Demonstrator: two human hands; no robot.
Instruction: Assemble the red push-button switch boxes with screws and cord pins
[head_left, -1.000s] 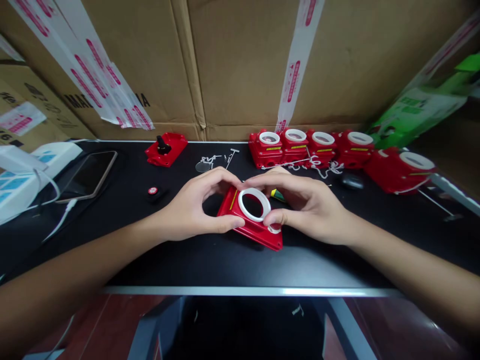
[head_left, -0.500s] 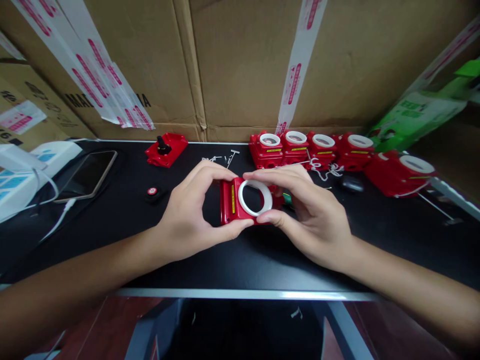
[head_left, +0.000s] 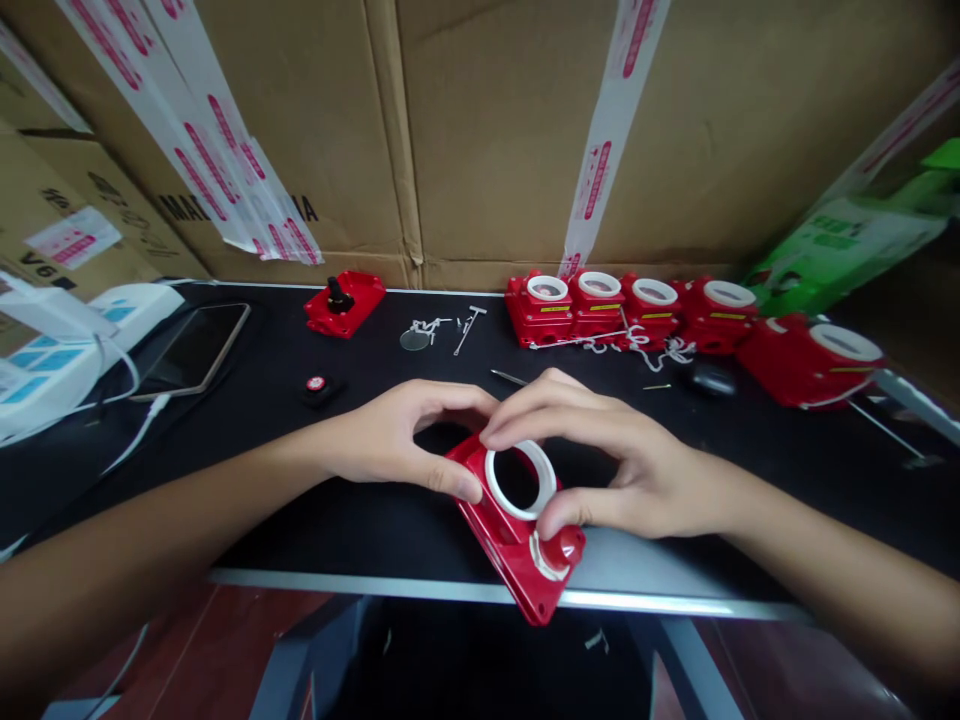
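Note:
My left hand holds a red housing by its upper left side, thumb on the near face. The housing is tilted, one corner reaching over the table's front edge. A white ring sits around the round opening in its face, and the inside looks dark. My right hand pinches this ring between its thumb and fingers. Lower on the housing, a red rounded knob carries a pale band at its base. Whether the ring is loose or fixed I cannot tell.
Behind stand several red housings with white rings, with white cord. A red shell with a black part, a clear disc, a T-shaped metal rod and a small black piece lie about. Left: phone, power strip.
The housing has come nearer to me and turned, its knobbed end now pointing down toward the front edge. Both hands moved with it. The right hand's fingers remain on the ring.

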